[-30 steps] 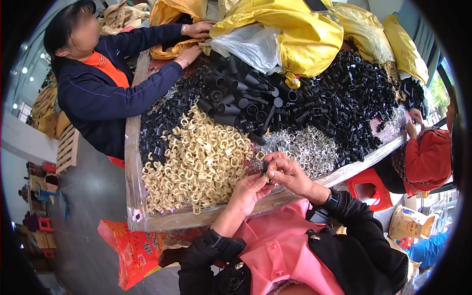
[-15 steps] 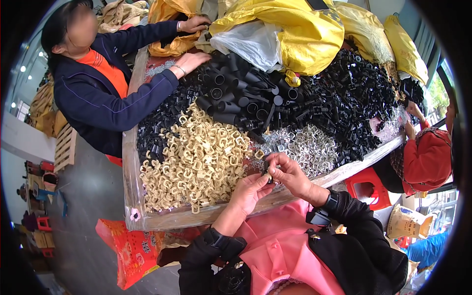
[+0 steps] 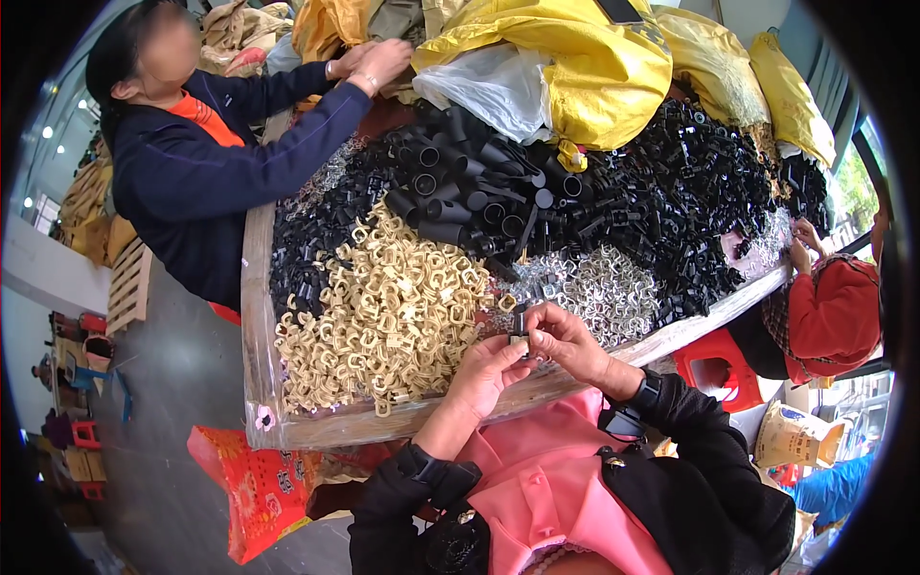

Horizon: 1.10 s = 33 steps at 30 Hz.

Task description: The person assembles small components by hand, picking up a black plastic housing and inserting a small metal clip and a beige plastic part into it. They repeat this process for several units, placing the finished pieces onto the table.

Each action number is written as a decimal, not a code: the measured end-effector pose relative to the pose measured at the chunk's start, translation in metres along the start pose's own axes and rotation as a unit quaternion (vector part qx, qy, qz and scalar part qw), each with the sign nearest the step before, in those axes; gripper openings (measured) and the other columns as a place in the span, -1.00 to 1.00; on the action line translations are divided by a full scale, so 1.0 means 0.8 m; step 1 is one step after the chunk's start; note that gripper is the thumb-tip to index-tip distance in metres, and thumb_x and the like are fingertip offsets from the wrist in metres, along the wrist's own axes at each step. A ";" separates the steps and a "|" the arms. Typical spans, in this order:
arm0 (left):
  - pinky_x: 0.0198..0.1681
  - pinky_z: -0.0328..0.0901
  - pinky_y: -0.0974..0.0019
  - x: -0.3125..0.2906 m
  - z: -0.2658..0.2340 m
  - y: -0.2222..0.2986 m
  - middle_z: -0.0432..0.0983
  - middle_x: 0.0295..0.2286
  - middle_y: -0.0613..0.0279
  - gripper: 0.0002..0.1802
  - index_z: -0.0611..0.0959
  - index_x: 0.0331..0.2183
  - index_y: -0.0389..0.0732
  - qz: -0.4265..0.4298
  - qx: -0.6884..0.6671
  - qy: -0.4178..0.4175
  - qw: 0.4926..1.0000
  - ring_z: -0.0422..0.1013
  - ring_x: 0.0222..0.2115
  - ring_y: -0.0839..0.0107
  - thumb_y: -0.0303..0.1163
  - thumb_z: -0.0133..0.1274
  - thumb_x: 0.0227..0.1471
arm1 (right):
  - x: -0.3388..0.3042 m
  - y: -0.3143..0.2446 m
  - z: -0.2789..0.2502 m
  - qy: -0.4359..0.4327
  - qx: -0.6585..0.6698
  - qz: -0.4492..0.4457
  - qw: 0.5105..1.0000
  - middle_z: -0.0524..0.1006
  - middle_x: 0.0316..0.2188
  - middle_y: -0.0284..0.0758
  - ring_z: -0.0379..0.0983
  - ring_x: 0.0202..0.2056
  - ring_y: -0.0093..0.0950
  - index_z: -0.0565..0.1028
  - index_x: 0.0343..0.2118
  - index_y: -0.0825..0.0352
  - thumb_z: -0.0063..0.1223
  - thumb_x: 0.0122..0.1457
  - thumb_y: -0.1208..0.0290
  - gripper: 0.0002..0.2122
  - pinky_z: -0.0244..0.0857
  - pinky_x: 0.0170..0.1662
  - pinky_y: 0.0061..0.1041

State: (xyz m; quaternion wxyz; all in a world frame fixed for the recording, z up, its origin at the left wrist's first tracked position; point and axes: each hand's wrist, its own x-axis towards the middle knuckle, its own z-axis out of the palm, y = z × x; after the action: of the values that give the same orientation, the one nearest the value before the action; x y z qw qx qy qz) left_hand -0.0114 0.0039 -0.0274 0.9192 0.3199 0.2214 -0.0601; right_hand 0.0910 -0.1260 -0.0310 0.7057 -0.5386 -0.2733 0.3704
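Just over the table's near edge, my left hand point(image 3: 484, 374) and my right hand point(image 3: 567, 341) meet fingertip to fingertip. Between them they pinch a small black part point(image 3: 520, 322) with a beige piece on its lower end. The black end points up; fingers cover some of it. Left of my hands lies a big heap of beige plastic clips point(image 3: 383, 316). Behind my right hand spreads a pile of silvery metal clips point(image 3: 604, 287). Black tube-shaped parts point(image 3: 446, 206) and many smaller black pieces point(image 3: 671, 192) are heaped farther back.
A wooden rim point(image 3: 383, 428) edges the table. Yellow sacks point(image 3: 609, 81) and a white plastic bag point(image 3: 498, 81) stand at the back. One co-worker point(image 3: 220, 163) reaches in from the left; another in red point(image 3: 834, 307) works at the right, near a red stool point(image 3: 721, 369).
The small part between my fingers has turned, so its black end now stands up. The left co-worker's hands have drawn together and moved back toward the sacks.
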 end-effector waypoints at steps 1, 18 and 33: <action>-0.44 0.33 0.50 0.000 -0.001 0.001 0.45 -0.48 0.19 -0.81 0.48 -0.36 -0.28 0.003 0.012 0.007 1.000 0.41 -0.49 0.44 -0.42 -0.03 -0.11 | 0.000 -0.005 -0.005 -0.010 -0.012 0.031 0.999 0.30 -0.40 -0.43 0.24 -0.39 -0.65 0.30 -0.42 0.30 -0.03 0.00 0.42 -0.87 0.22 -0.41 -0.68; -0.48 0.33 0.54 -0.001 -0.012 0.004 0.42 -0.53 0.28 -0.76 0.45 -0.31 -0.24 0.026 -0.084 -0.009 0.996 0.39 -0.53 0.52 -0.41 0.00 -0.12 | 0.041 -0.014 -0.071 0.030 -0.567 -0.186 0.802 0.36 -0.60 -0.36 0.34 -0.56 -0.43 0.38 -0.41 0.29 -0.03 -0.08 0.49 -0.87 0.20 -0.56 -0.49; -0.37 0.32 0.49 -0.007 0.010 0.005 0.43 -0.42 0.25 -0.76 0.45 -0.30 -0.26 0.049 0.003 -0.004 0.999 0.40 -0.42 0.46 -0.42 -0.03 -0.09 | 0.006 -0.038 -0.006 -0.105 -0.179 -0.108 0.972 0.33 -0.46 -0.40 0.29 -0.50 -0.64 0.36 -0.33 0.38 -0.03 -0.05 0.58 -0.83 0.24 -0.46 -0.68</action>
State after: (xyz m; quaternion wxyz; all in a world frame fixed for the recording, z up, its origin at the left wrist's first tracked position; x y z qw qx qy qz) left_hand -0.0124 0.0020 -0.0171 0.9210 0.3331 0.2012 -0.0170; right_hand 0.1048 -0.1293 -0.0030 0.6009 -0.5815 -0.4645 0.2916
